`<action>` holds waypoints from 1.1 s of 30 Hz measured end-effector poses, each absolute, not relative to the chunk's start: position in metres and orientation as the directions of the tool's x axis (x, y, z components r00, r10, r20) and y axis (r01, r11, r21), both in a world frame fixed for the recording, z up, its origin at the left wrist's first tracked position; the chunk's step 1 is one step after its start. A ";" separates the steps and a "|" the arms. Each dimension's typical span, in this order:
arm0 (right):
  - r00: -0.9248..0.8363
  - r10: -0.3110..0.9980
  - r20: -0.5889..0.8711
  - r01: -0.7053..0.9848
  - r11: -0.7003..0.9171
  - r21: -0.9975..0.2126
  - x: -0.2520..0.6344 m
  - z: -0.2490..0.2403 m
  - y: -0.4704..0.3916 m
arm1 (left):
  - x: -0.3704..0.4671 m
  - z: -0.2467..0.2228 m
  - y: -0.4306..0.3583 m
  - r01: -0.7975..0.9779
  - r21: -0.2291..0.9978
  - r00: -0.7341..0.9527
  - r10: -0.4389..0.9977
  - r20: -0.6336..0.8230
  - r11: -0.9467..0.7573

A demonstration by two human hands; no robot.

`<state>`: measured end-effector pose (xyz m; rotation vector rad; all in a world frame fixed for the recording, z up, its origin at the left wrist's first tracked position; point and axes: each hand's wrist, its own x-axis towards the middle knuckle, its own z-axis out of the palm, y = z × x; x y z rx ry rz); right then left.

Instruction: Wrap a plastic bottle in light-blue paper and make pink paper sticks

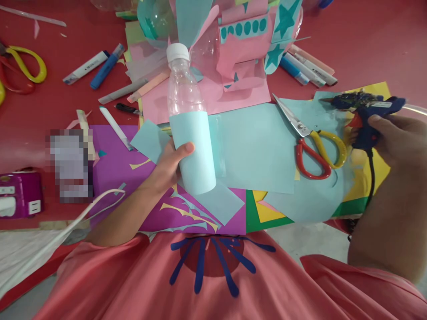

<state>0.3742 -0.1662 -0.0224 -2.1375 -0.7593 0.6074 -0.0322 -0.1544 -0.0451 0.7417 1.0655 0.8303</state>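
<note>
Around the lower half of a clear plastic bottle runs a wrap of light blue paper; its cap is white. My left hand grips the bottle from the left, thumb across the wrap, and holds it nearly upright. At the right, my right hand is closed on the handle of a dark blue glue gun, whose nozzle points left. Scissors with red and yellow handles lie on light blue paper between my hands.
Markers lie at both sides, and a black cutter at the left. Purple paper carries scraps. A pink paper craft stands at the back. A white cable crosses the lower left near a purple power strip.
</note>
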 end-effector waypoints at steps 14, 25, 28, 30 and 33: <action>-0.221 0.958 0.180 0.721 0.285 -0.631 0.228 -0.041 -0.169 | -0.032 -0.045 -0.154 -0.226 0.852 0.297 0.866 -0.402 0.473; -0.519 0.810 0.272 0.492 0.544 -0.680 0.175 -0.075 -0.167 | -0.030 -0.048 -0.153 -0.289 0.801 0.325 0.840 -0.434 0.525; -0.560 0.771 0.304 0.460 0.594 -0.660 0.176 -0.077 -0.168 | -0.030 -0.050 -0.154 -0.320 0.764 0.356 0.818 -0.451 0.560; -0.572 0.746 0.342 0.439 0.631 -0.640 0.175 -0.079 -0.169 | -0.030 -0.051 -0.155 -0.328 0.751 0.371 0.809 -0.456 0.573; -0.589 0.725 0.358 0.431 0.656 -0.619 0.173 -0.079 -0.170 | -0.030 -0.051 -0.155 -0.316 0.740 0.378 0.794 -0.476 0.594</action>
